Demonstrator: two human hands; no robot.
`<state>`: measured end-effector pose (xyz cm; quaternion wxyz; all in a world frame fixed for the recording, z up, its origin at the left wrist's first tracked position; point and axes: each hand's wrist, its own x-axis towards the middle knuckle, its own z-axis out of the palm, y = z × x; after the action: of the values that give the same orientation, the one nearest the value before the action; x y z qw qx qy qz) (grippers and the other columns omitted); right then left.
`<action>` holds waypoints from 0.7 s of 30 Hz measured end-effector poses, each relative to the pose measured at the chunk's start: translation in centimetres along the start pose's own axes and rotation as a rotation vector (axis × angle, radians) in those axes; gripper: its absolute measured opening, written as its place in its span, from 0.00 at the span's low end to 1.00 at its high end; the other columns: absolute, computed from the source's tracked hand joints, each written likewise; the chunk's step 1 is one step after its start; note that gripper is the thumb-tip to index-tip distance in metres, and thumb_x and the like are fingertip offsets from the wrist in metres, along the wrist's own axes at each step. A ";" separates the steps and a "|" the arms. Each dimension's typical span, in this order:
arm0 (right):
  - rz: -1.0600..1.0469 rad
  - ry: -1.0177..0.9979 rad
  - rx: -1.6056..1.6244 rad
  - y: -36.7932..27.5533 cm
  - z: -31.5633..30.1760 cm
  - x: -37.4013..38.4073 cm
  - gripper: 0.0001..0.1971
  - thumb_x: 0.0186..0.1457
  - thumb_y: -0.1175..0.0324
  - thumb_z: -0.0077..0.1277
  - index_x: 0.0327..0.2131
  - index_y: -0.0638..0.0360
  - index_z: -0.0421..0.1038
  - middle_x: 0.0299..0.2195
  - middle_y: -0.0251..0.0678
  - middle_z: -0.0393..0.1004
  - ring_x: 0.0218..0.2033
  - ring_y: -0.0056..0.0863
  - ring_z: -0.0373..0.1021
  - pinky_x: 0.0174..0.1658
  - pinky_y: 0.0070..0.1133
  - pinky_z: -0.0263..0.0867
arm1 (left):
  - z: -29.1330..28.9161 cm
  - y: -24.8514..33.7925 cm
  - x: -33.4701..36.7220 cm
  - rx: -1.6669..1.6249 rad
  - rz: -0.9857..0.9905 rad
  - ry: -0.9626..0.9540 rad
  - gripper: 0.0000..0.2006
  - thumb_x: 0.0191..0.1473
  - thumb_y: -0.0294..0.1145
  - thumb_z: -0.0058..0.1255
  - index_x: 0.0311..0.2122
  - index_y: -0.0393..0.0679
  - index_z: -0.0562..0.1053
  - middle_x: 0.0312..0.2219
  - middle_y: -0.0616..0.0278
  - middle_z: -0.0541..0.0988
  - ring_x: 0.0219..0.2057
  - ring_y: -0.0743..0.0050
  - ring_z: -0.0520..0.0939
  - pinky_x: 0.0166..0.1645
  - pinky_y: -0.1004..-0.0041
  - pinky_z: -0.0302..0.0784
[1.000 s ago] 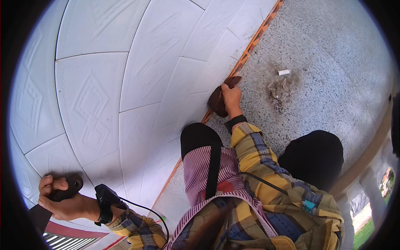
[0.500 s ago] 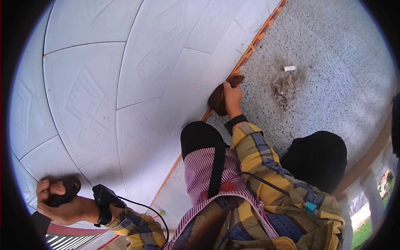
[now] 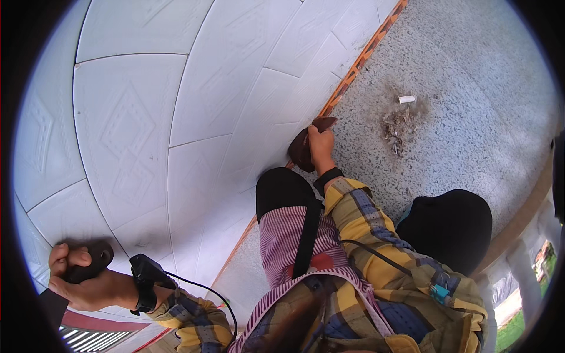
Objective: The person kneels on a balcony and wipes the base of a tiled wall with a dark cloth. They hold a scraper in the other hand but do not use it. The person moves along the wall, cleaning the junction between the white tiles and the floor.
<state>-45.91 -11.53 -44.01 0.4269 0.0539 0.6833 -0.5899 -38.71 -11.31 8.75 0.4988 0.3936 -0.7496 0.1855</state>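
My right hand (image 3: 321, 146) is closed on a brown cloth (image 3: 301, 150), pressed low against the white tiled wall where it meets the speckled floor. The cloth covers part of the orange and dark patterned border strip (image 3: 347, 79). At the far left, my left hand (image 3: 88, 288) wraps round a dark handle (image 3: 88, 265) with a hole in its end. A flat dark piece (image 3: 53, 307) shows beyond that hand; its full shape is cut off by the picture's edge.
On the speckled floor (image 3: 471, 135), right of the cloth, lies a small heap of dirt and scraps (image 3: 396, 129) with a white cylindrical bit (image 3: 406, 99) by it. My knees are bent close to the wall (image 3: 126, 129). A pale railing (image 3: 524, 265) stands at the lower right.
My right hand and the cloth have slid a little toward me along the wall's foot. My left hand keeps its hold on the dark handle. The view has shifted slightly.
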 end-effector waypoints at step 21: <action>-0.088 0.055 0.011 -4.0 -1.5 0.6 0.20 0.51 0.61 0.56 0.40 0.71 0.74 0.32 0.50 0.79 0.34 0.42 0.76 0.40 0.32 0.69 | -0.2 -0.5 0.1 -0.137 -0.042 0.011 0.20 0.62 0.37 0.37 0.28 0.30 0.74 0.21 0.57 0.75 0.22 0.72 0.71 0.36 0.73 0.70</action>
<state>-49.38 -11.64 -41.47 0.3814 0.0425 0.6933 -0.6100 -38.21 -11.53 8.85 0.5323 0.3732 -0.7494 0.1255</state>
